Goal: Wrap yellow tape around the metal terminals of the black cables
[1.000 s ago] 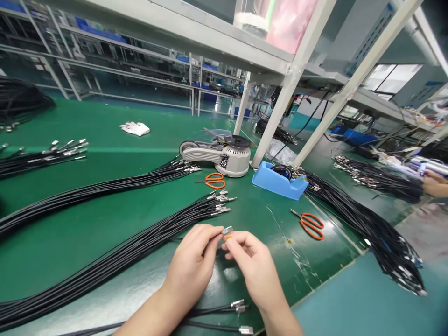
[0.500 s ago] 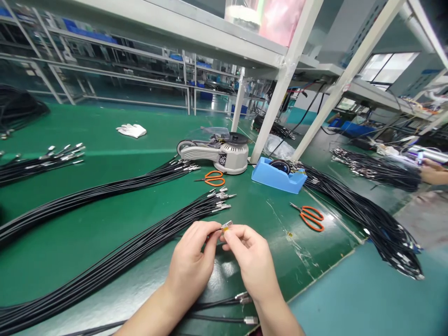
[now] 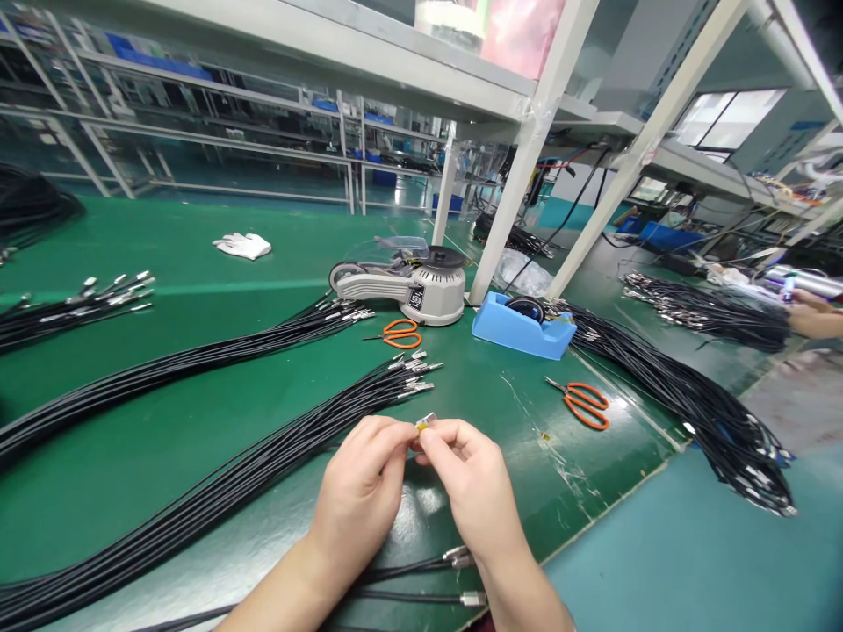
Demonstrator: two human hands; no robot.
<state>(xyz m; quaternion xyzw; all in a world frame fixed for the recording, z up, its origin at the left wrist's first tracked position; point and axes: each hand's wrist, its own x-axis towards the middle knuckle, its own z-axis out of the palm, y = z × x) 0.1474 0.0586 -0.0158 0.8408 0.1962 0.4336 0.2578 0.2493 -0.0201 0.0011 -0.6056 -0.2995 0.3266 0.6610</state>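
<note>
- Left hand [image 3: 359, 496] – fingertips pinched on a small metal plug [image 3: 426, 422], thumb and forefinger closed about its near side.
- Right hand [image 3: 471, 491] – also pinching the plug from the other side, fingers curled in, fingertips meeting those of the left hand.
- The plug sits between both hands, held just above the green mat [image 3: 198, 290], its silver tip poking up past the fingers; a bit of yellow shows at its base.
- Its black cable is hidden under the left hand.
- A cable bundle [image 3: 263, 456] lies on the mat just left of the hands, its metal ends fanned out a little beyond the plug.
- Two loose cables [image 3: 454, 557] lie under the wrists at the mat's near edge.
- Beyond: orange scissors [image 3: 403, 333] beside a grey tape machine [image 3: 412, 294], and a blue tape holder [image 3: 523, 329] to its right.
- A second pair of scissors [image 3: 583, 404] lies right of the hands.
- White glove [image 3: 242, 246] lies far left on the mat.
- A co-worker's hand [image 3: 813, 312] shows at the right edge, by another cable heap [image 3: 691, 395].
</note>
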